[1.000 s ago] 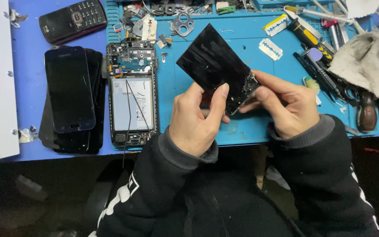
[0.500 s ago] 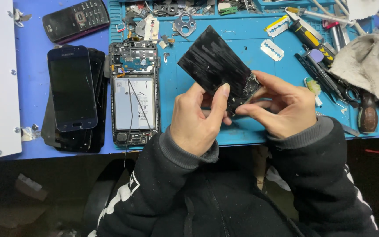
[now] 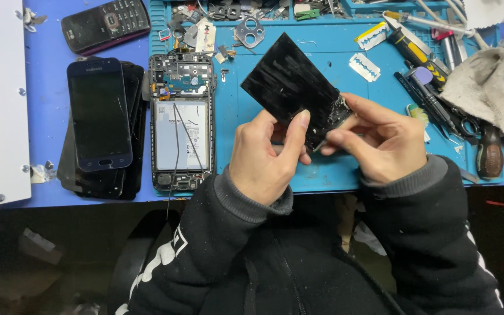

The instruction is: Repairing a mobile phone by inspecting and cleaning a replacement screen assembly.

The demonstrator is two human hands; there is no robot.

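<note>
The glossy black rectangular phone screen panel (image 3: pixel 290 87) is held tilted above the teal work mat (image 3: pixel 345 169), its near corner cracked white. The left hand (image 3: pixel 263 157) pinches its lower edge, thumb on the glass; the right hand (image 3: pixel 380 140) pinches at the cracked corner. Better to peel slowly — splinters there — keeping over the mat, away from the opened phone frame (image 3: pixel 181 128).

Right hand (image 3: pixel 380 143) fingers now curled tighter at cracked corner of black screen panel (image 3: pixel 290 87); panel barely shifted.
</note>
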